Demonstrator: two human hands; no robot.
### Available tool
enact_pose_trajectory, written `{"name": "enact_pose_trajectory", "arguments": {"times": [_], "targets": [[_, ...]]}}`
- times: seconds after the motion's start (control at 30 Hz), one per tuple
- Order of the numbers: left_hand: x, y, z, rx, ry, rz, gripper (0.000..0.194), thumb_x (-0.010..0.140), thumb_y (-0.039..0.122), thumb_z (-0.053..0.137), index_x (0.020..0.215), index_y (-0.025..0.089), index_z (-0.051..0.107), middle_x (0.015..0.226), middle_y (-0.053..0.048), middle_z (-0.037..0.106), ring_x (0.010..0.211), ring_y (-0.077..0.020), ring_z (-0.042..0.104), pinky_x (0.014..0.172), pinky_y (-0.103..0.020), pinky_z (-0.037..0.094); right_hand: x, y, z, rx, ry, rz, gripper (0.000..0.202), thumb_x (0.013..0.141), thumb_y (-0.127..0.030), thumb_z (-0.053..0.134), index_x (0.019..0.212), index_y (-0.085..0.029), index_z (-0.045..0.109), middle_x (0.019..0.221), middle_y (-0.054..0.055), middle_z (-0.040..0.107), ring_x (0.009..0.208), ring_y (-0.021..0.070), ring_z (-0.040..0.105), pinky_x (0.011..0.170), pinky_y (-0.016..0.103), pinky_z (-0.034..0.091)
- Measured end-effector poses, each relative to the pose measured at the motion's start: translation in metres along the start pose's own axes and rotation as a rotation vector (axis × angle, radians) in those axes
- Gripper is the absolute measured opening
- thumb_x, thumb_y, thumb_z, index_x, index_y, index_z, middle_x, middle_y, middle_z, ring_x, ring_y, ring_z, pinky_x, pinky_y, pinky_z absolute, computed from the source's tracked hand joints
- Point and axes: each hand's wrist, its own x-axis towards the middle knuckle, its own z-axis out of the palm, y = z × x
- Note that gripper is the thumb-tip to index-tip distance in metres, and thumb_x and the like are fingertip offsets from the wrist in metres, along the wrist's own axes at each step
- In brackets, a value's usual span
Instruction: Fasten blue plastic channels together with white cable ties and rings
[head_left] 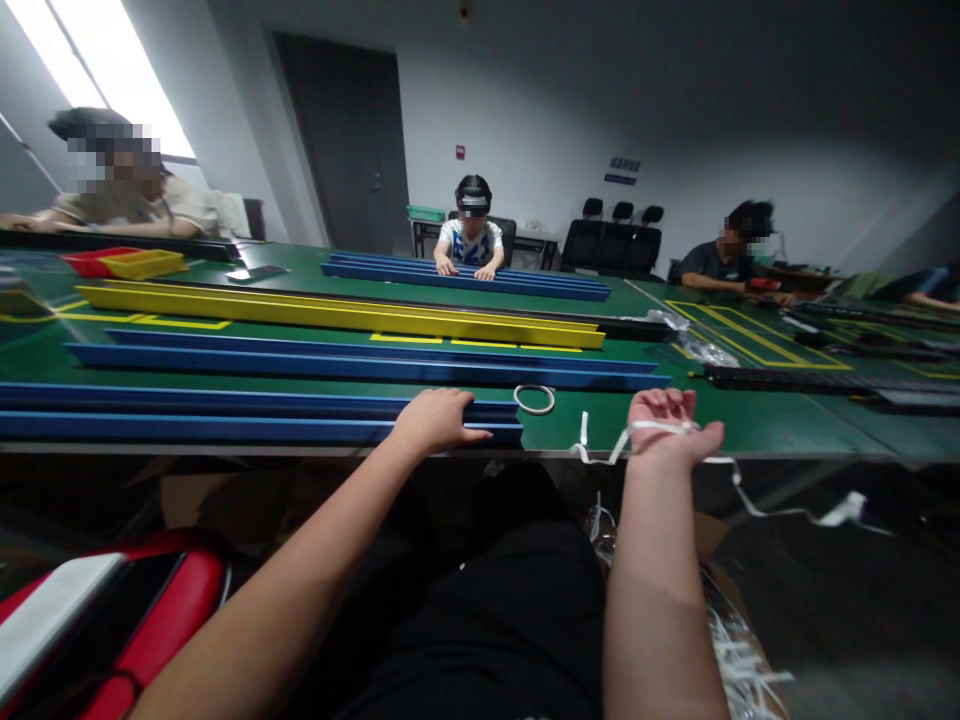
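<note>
My left hand (pixel 435 420) lies over the right end of the nearest blue channel-shaped strip (pixel 285 430), fingers over its top and thumb along the near side. To its right, my right hand (pixel 666 425) is turned palm up at the table edge with its fingers curled in. A thin white ribbon-like strip (pixel 739 485) runs across that palm, one end trailing left on the table edge and the other hanging right, past the edge. Between my hands, a white ring, perhaps a tape roll (pixel 534 400), lies on the green table.
More blue strips (pixel 360 362) and yellow ones (pixel 337 312) lie beyond. Red (pixel 97 260) and yellow trays (pixel 146 264) sit back left. A person (pixel 471 235) opposite touches blue strips; other people sit left and right. Below is a heap of white scraps (pixel 739 650) and a red seat (pixel 187 590).
</note>
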Motion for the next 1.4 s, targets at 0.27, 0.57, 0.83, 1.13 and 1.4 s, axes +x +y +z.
{"name": "enact_pose_trajectory", "arguments": {"times": [0.27, 0.57, 0.83, 1.13, 1.4], "targets": [[-0.001, 0.000, 0.001, 0.006, 0.014, 0.010, 0.074, 0.072, 0.081, 0.045, 0.116, 0.024, 0.060, 0.110, -0.009, 0.069, 0.101, -0.0293, 0.063, 0.085, -0.037, 0.045, -0.018, -0.001, 0.026, -0.455, -0.291, 0.184, 0.028, 0.087, -0.048, 0.042, 0.079, -0.023, 0.052, 0.048, -0.011, 0.022, 0.033, 0.0073, 0.019, 0.033, 0.021, 0.021], [0.001, 0.000, 0.001, -0.002, 0.000, 0.008, 0.075, 0.072, 0.082, 0.044, 0.117, 0.024, 0.060, 0.110, -0.010, 0.069, 0.103, -0.0300, 0.063, 0.087, -0.038, 0.045, -0.028, 0.002, 0.040, -0.663, -0.300, 0.188, 0.039, 0.079, -0.060, 0.063, 0.085, -0.024, 0.048, 0.059, -0.009, 0.045, 0.046, 0.0066, 0.047, 0.042, 0.017, 0.038], [0.000, 0.003, -0.003, -0.006, -0.027, -0.019, 0.073, 0.072, 0.080, 0.046, 0.117, 0.024, 0.060, 0.113, -0.010, 0.068, 0.105, -0.0289, 0.062, 0.088, -0.036, 0.044, -0.027, 0.006, 0.032, -1.298, -0.437, 0.121, 0.065, 0.084, -0.079, 0.025, 0.069, -0.022, 0.053, 0.040, -0.008, 0.032, 0.034, 0.0084, 0.028, 0.039, 0.022, 0.032], [-0.001, 0.003, -0.005, -0.016, -0.035, -0.019, 0.074, 0.071, 0.080, 0.048, 0.118, 0.023, 0.061, 0.113, -0.011, 0.068, 0.104, -0.0296, 0.062, 0.088, -0.037, 0.043, -0.031, 0.006, 0.025, -2.018, -0.695, 0.062, 0.061, 0.091, -0.068, 0.028, 0.061, -0.022, 0.056, 0.056, 0.001, 0.054, 0.053, 0.0139, 0.045, 0.051, 0.027, 0.030], [-0.001, 0.001, -0.002, -0.012, -0.022, -0.001, 0.075, 0.072, 0.080, 0.046, 0.119, 0.023, 0.059, 0.113, -0.011, 0.068, 0.105, -0.0300, 0.062, 0.088, -0.038, 0.043, -0.048, 0.017, 0.026, -1.739, -0.824, 0.525, 0.027, 0.082, -0.047, 0.061, 0.077, -0.021, 0.055, 0.055, -0.005, 0.054, 0.044, 0.0107, 0.049, 0.042, 0.021, 0.036]]}}
